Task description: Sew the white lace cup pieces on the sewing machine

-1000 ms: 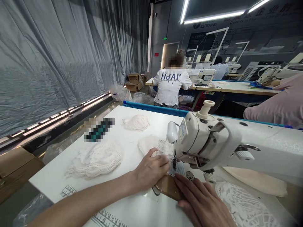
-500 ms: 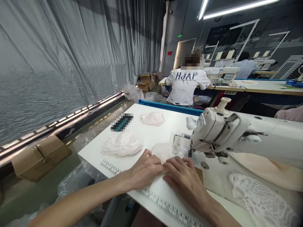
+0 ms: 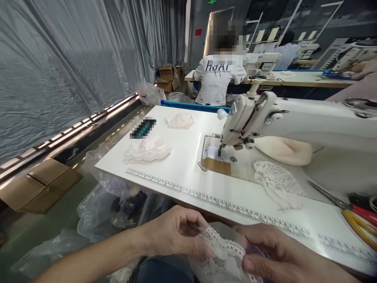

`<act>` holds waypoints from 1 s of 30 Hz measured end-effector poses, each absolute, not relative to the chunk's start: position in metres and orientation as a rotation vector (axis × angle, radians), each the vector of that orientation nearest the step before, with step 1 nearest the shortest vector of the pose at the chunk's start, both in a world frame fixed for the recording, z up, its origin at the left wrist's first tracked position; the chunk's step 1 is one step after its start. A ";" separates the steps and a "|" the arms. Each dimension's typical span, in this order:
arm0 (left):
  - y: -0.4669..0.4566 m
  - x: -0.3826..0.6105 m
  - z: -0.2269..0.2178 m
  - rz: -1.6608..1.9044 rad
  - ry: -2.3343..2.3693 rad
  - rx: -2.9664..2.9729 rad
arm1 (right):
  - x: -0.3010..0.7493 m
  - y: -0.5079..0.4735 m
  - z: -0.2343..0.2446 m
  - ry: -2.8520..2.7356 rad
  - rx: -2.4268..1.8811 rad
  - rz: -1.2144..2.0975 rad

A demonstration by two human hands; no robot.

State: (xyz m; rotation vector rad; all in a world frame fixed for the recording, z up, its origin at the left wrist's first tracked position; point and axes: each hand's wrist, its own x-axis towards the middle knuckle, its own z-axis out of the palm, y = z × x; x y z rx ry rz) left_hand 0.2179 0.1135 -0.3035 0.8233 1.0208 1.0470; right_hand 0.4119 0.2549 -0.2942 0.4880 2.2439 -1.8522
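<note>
Between my two hands, just off the table's front edge, hangs a piece of white lace fabric (image 3: 225, 251) with a scalloped, holed border. My left hand (image 3: 179, 234) pinches its left side between thumb and fingers. On the right side, my right hand (image 3: 271, 247) grips the lace in the same way, the thumb on top. The lower part of the fabric runs out of the picture. Beyond the hands stands a white sewing machine (image 3: 244, 122), its needle area over a metal plate, with no fabric under the presser foot.
On the white table (image 3: 182, 165) lie a lace pile (image 3: 149, 149), a smaller pale piece (image 3: 179, 120), and white lace (image 3: 277, 182) right of the needle. Scissors (image 3: 357, 224) with yellow handles lie at right. A cardboard box (image 3: 39, 184) and plastic bags stand left; a person (image 3: 218, 74) sits ahead.
Both hands have drawn back from beside the needle to the table's front edge, bringing the lace fabric with them. The camera view has tilted down and turned right, showing the scissors.
</note>
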 end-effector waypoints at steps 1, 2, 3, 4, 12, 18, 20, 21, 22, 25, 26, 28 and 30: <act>0.113 0.222 -0.309 1.035 1.025 0.769 | 0.416 0.252 -0.299 2.215 0.485 -1.886; 0.112 0.225 -0.314 1.029 1.052 0.745 | 0.419 0.249 -0.304 2.179 0.470 -1.934; 0.112 0.228 -0.320 1.031 1.093 0.739 | 0.421 0.247 -0.309 2.146 0.446 -1.980; 0.112 0.231 -0.325 1.032 1.136 0.740 | 0.423 0.245 -0.315 2.135 0.437 -2.013; 0.110 0.247 -0.343 0.984 1.296 0.832 | 0.423 0.218 -0.353 2.305 0.571 -2.073; 0.105 0.248 -0.354 0.936 1.312 0.980 | 0.440 0.208 -0.380 2.102 0.738 -2.302; 0.106 0.251 -0.358 0.942 1.333 1.028 | 0.448 0.209 -0.387 2.117 0.744 -2.295; 0.107 0.253 -0.360 0.952 1.339 1.054 | 0.450 0.209 -0.390 2.142 0.747 -2.281; 0.108 0.254 -0.361 0.956 1.348 1.085 | 0.452 0.209 -0.393 2.171 0.757 -2.267; 0.110 0.257 -0.364 0.935 1.389 1.214 | 0.453 0.206 -0.400 2.241 0.779 -2.245; 0.111 0.257 -0.364 0.920 1.398 1.251 | 0.451 0.205 -0.402 2.247 0.783 -2.244; 0.110 0.257 -0.365 0.892 1.416 1.289 | 0.447 0.203 -0.403 2.233 0.788 -2.247; 0.109 0.255 -0.365 0.855 1.442 1.308 | 0.443 0.203 -0.404 2.194 0.795 -2.276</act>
